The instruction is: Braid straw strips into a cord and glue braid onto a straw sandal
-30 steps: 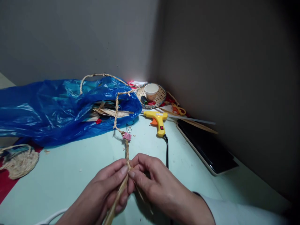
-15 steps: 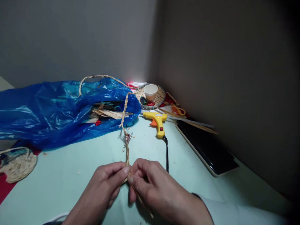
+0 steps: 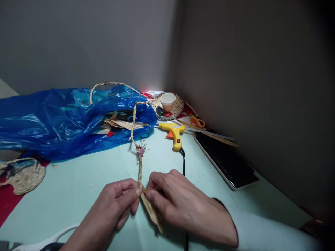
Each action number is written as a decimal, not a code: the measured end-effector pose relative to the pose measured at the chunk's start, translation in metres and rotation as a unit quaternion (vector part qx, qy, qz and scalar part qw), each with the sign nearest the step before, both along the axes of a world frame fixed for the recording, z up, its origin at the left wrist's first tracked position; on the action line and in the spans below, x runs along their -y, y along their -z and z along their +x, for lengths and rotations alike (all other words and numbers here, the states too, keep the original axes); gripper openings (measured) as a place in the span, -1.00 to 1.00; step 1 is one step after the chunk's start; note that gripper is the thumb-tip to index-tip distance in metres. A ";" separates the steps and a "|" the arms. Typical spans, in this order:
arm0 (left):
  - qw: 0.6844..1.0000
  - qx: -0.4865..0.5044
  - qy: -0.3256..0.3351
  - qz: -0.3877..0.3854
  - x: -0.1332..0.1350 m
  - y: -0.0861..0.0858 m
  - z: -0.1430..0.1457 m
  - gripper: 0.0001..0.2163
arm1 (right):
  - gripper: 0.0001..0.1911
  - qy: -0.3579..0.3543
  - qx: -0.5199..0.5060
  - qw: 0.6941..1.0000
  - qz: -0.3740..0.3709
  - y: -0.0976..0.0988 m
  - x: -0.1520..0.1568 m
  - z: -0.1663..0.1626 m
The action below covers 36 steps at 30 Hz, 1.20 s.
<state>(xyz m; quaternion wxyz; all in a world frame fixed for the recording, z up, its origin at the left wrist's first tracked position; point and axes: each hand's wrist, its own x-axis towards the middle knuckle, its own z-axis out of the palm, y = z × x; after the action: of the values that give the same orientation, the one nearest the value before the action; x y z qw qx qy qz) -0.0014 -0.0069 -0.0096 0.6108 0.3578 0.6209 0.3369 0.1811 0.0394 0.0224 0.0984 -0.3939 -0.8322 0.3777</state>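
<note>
A tan braid of dried plant fibre (image 3: 140, 170) runs toward me from a small pinkish clip (image 3: 141, 151) on the table. My left hand (image 3: 119, 200) pinches the near end of this braid between thumb and forefinger. Close beside it, my right hand (image 3: 174, 202) is closed on a strand drawn out to the right from the same spot. A wide loose strip of fibre (image 3: 151, 212) hangs below the two hands. Past the clip, the braid climbs over the blue plastic bag (image 3: 60, 118). The right fingertips are partly hidden.
Beyond my right hand lie a yellow glue gun (image 3: 176, 132) with a black cord, and a dark tablet-like device (image 3: 227, 164). Orange scissors (image 3: 197, 121) and a woven basket (image 3: 179, 104) holding a white cup (image 3: 168, 100) stand at the back. A coiled fibre piece (image 3: 28, 177) lies left.
My right hand has drawn its strand slightly to the right, away from the left. The wide loose strip now shows below the hands. The clip has turned, and the braid beyond it has shifted left.
</note>
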 end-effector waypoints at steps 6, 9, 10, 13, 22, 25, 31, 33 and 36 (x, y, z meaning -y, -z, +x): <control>1.000 -0.002 -0.001 0.016 0.000 0.003 0.001 -0.68 | -0.83 -0.032 -0.008 0.985 0.167 0.012 0.015 -0.007; 1.000 0.003 -0.014 0.018 0.004 0.001 0.002 -0.70 | -0.78 -0.113 -0.059 0.935 0.330 0.028 0.020 -0.012; 1.000 0.019 -0.016 0.015 0.005 0.000 0.003 -0.69 | -0.74 -0.143 -0.086 0.912 0.376 0.031 0.020 -0.014; 0.998 0.061 -0.018 0.024 0.008 -0.003 0.003 -0.70 | -0.67 -0.189 -0.147 0.871 0.430 0.030 0.017 -0.013; 0.991 0.114 0.003 0.065 0.010 -0.007 0.004 -0.77 | -0.77 -0.004 -0.159 0.980 -0.121 0.002 -0.005 -0.007; 0.990 0.108 0.018 0.094 0.011 -0.003 0.004 -0.74 | -0.77 -0.047 -0.187 0.940 -0.281 0.017 -0.012 -0.013; 0.992 -0.041 0.048 0.112 0.015 -0.006 0.003 -0.84 | -0.77 -0.025 -0.177 0.953 -0.244 0.024 -0.014 -0.015; 0.982 -0.124 0.078 0.121 0.017 -0.013 0.001 -0.80 | -0.81 -0.007 -0.167 0.965 -0.203 0.020 -0.011 -0.014; 0.957 -0.234 0.089 0.144 0.024 -0.023 0.000 -0.67 | -0.82 0.011 -0.175 0.975 -0.135 0.016 -0.006 -0.015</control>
<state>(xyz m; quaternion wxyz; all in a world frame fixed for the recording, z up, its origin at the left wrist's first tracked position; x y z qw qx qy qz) -0.0012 -0.0304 0.0137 0.4178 0.5646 0.6571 0.2738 0.1662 0.0453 0.0061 0.1927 -0.3402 -0.7388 0.5489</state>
